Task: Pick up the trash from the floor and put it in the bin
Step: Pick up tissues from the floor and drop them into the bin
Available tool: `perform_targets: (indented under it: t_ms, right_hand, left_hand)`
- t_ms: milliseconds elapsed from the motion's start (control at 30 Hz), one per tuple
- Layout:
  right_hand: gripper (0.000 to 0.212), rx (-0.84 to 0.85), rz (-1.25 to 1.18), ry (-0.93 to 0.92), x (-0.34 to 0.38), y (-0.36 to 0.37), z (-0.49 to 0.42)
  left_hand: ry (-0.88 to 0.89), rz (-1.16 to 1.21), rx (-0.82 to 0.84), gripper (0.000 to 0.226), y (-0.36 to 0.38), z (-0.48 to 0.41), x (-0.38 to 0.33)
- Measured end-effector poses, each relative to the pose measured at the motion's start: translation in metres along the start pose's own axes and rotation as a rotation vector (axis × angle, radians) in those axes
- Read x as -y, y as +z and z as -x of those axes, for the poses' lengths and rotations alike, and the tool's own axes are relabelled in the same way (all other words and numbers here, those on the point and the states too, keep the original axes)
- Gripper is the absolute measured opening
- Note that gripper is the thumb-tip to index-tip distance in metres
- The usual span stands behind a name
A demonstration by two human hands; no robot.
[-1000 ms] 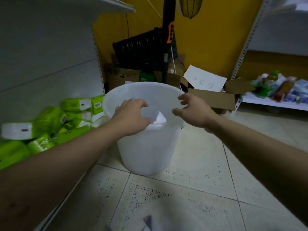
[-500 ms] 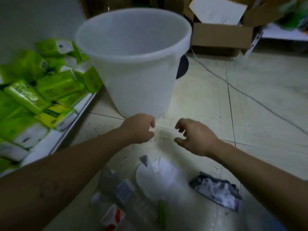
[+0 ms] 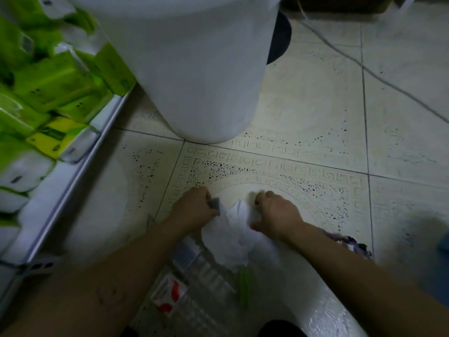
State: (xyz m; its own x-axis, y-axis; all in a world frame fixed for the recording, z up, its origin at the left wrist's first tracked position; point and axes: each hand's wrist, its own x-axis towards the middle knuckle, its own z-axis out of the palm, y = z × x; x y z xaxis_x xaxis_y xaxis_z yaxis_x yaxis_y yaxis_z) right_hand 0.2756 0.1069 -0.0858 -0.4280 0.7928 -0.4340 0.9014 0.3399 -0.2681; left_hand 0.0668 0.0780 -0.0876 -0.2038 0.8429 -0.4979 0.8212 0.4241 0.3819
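Note:
The white plastic bin (image 3: 194,76) stands on the tiled floor just ahead of me. Below it, crumpled white paper (image 3: 233,237) lies on the floor between my hands. My left hand (image 3: 196,207) pinches a grey-white corner of the paper at its left edge. My right hand (image 3: 274,212) curls down over the paper's right side, touching it. A clear plastic bottle with a red and white label (image 3: 192,285) and green cap lies under my arms. A dark crumpled wrapper (image 3: 352,244) sits by my right forearm.
A low white shelf (image 3: 73,171) on the left holds several green tissue packs (image 3: 56,86). A grey cable (image 3: 379,79) runs across the tiles at upper right. A dark round object (image 3: 279,37) sits behind the bin.
My view has tipped down from the bin's rim to the floor. Both hands dropped from above the bin to the white paper, and the left hand closed on its corner.

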Motion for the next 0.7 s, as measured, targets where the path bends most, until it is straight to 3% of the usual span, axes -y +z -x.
perform_targets:
  t_ms: [167, 467, 533, 633, 700]
  right_hand:
    - [0.064, -0.033, -0.022, 0.017, 0.005, 0.01, -0.002]
    - [0.064, 0.049, -0.108, 0.093, 0.004, 0.008, -0.008]
    - [0.053, 0.067, -0.115, 0.105, 0.004, 0.006, -0.007]
    - [0.016, 0.056, -0.153, 0.091, 0.0, 0.002, 0.0]
    - [0.01, 0.037, -0.186, 0.086, -0.005, -0.002, 0.005]
  left_hand:
    - [0.009, -0.028, -0.092, 0.033, 0.011, -0.005, 0.006]
    - [0.007, 0.165, -0.04, 0.034, 0.01, -0.009, 0.005]
    - [0.04, 0.206, -0.082, 0.03, 0.008, -0.007, 0.001]
    - [0.099, 0.26, -0.11, 0.028, -0.001, -0.001, -0.005]
    - [0.123, 0.282, -0.101, 0.025, -0.008, 0.003, -0.009]
